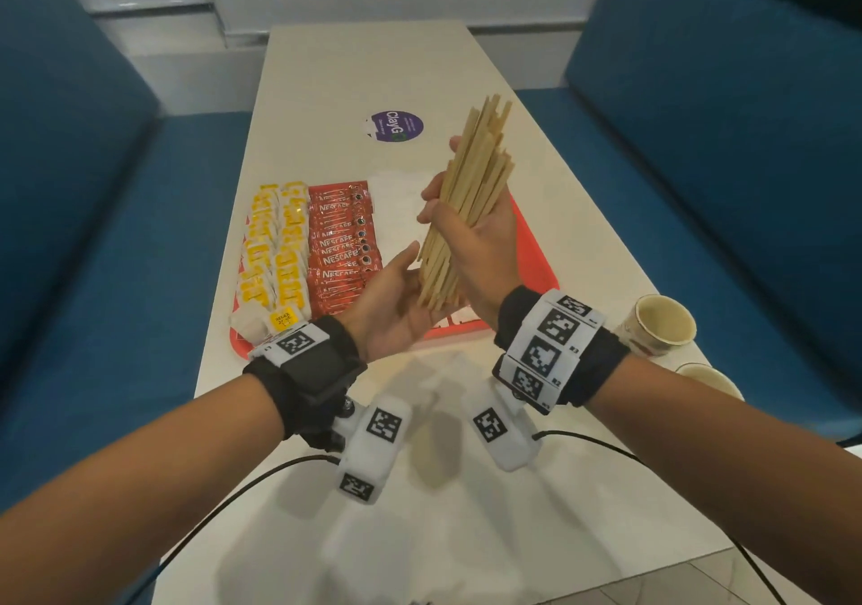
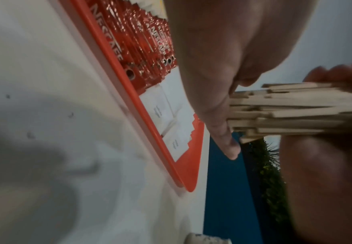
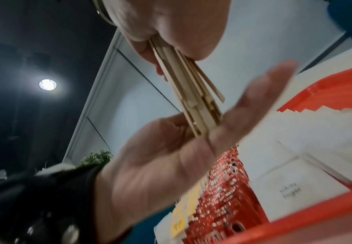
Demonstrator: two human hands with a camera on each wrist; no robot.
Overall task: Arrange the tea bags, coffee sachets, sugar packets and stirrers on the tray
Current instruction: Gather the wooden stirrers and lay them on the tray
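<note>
Fingers point(image 1: 438, 196) of right hand point(image 1: 480, 240) clamped round wooden stirrers point(image 1: 471, 198), bundle near-upright, lower ends butting flat left hand point(image 1: 396, 296) over tray point(image 1: 536, 259).

I see pale, matt, unfinished-looking wood in the stirrers point(image 1: 466, 203). The tray point(image 1: 536, 259) looks like smooth orange-red plastic with a slight sheen. At its 9 o'clock side the coffee sachets point(image 1: 340, 250) are glossy red foil; the sugar packets point(image 3: 292, 165) beside them are matt white paper. The table point(image 1: 466, 511) looks smooth and pale; the seats point(image 1: 116, 231) are matt blue.
</note>
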